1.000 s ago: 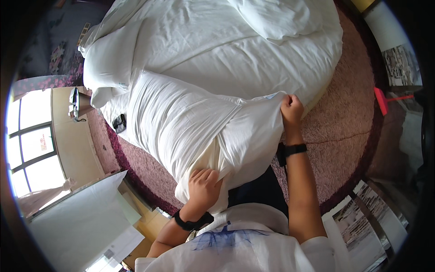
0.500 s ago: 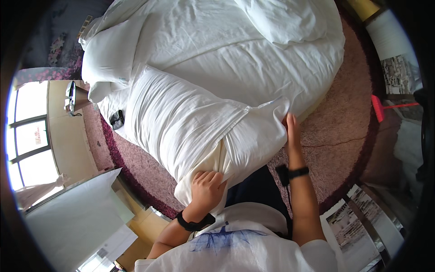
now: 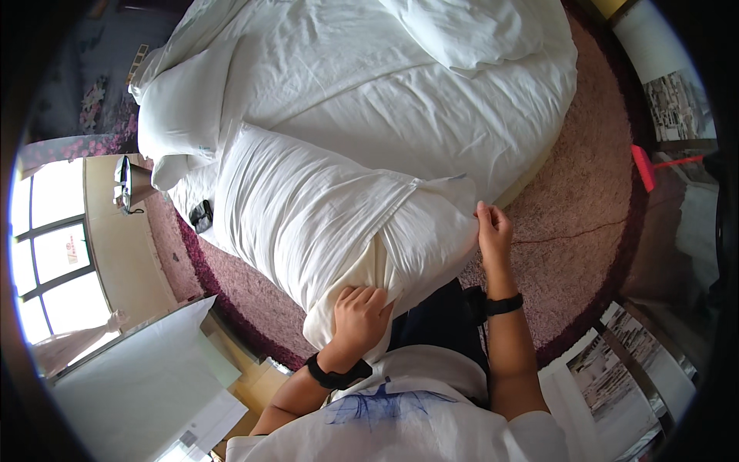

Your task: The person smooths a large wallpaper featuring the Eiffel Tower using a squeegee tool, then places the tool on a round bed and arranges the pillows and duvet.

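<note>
A white pillowcase (image 3: 296, 196) lies wrinkled over a pillow on the near edge of the bed. At its near end the pillow's cream-coloured cover (image 3: 372, 268) shows through the gap in the case. My left hand (image 3: 360, 317) is closed on the case's near end, fingers curled over the cloth by the cream part. At the right corner of the case, my right hand (image 3: 493, 231) pinches the edge of the fabric between thumb and fingers.
The round bed (image 3: 362, 100) carries a white sheet, another white pillow (image 3: 181, 108) and a bunched quilt (image 3: 469, 35). A small black object (image 3: 201, 216) lies at its left edge. Pink carpet (image 3: 573, 231) surrounds it. A red broom (image 3: 643, 168) is at right.
My right hand has shifted slightly down, and its fingers have closed into a pinch on the case's corner, which has sunk a little. The left hand keeps its grip.
</note>
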### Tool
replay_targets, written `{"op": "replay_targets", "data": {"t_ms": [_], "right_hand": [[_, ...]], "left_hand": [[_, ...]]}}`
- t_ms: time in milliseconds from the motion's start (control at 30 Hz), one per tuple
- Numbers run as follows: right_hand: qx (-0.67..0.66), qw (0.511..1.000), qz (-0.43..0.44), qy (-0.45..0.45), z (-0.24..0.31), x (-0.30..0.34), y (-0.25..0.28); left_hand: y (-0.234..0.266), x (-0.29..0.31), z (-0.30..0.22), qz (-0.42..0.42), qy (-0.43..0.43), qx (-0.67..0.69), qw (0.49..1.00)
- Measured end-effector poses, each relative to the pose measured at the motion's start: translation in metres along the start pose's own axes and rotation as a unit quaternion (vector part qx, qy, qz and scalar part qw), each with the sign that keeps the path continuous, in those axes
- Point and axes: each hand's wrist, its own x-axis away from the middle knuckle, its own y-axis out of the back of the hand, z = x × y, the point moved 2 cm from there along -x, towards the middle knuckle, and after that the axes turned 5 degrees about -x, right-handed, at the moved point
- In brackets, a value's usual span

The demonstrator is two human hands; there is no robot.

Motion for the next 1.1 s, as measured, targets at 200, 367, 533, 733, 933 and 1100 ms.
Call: {"op": "replay_targets", "data": {"t_ms": [200, 367, 533, 733, 933, 1100], "right_hand": [[0.074, 0.988, 0.125, 0.05, 0.025, 0.007, 0.008], [0.075, 0.992, 0.071, 0.071, 0.02, 0.003, 0.003], [0.151, 0.985, 0.02, 0.085, 0.0, -0.021, -0.001], [0.324, 0.934, -0.036, 0.144, -0.015, -0.049, -0.022], [0.36, 0.919, -0.04, 0.155, -0.027, -0.082, -0.04], [0.372, 0.917, -0.055, 0.132, -0.031, -0.086, -0.06]], "left_hand": [[-0.004, 0.002, 0.001, 0.001, 0.007, 0.004, 1.0], [-0.003, 0.002, 0.001, 0.003, 0.011, 0.007, 1.0], [0.004, 0.0, -0.001, -0.011, 0.02, 0.035, 0.999], [0.027, 0.001, -0.005, -0.012, 0.027, 0.067, 0.997], [0.048, 0.02, 0.009, -0.017, 0.01, 0.062, 0.998], [0.06, 0.028, 0.011, -0.012, 0.006, 0.066, 0.998]]}}
